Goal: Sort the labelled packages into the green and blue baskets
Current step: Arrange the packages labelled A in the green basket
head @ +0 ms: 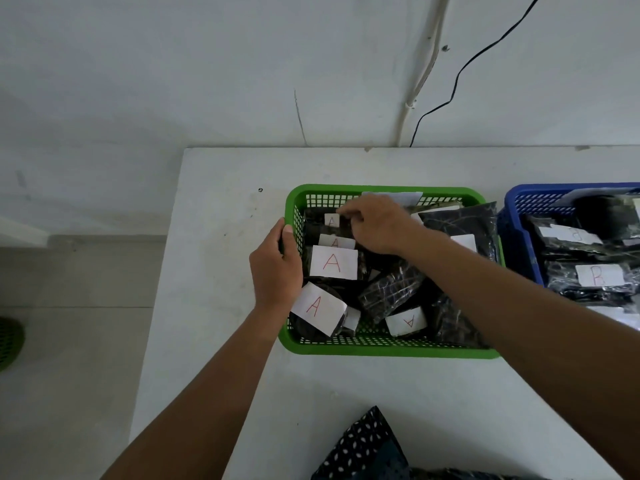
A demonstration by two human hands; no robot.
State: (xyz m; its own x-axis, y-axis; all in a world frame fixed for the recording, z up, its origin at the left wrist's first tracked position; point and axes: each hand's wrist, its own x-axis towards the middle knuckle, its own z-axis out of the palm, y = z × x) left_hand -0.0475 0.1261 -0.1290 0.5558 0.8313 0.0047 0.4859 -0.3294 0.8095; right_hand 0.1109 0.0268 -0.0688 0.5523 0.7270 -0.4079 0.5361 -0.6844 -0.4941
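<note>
Packages (391, 289) marked with a red "A" piled in green basket (381, 348), "B" ones in blue basket (516, 233) alongside. Left hand (275, 268) gripping green rim, right hand (375, 225) pinching a package inside.

Single head view, looking steeply down, close over table (221, 341) edge.

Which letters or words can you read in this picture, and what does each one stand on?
"A": large paper label on a package in the green basket.
"A": label on the package at its near left corner.
"A", upside down: label near its front wall.
"A", partly hidden: two small labels by the right hand.
"B": label in the blue basket.
Another label there: too blurred to read.
</note>
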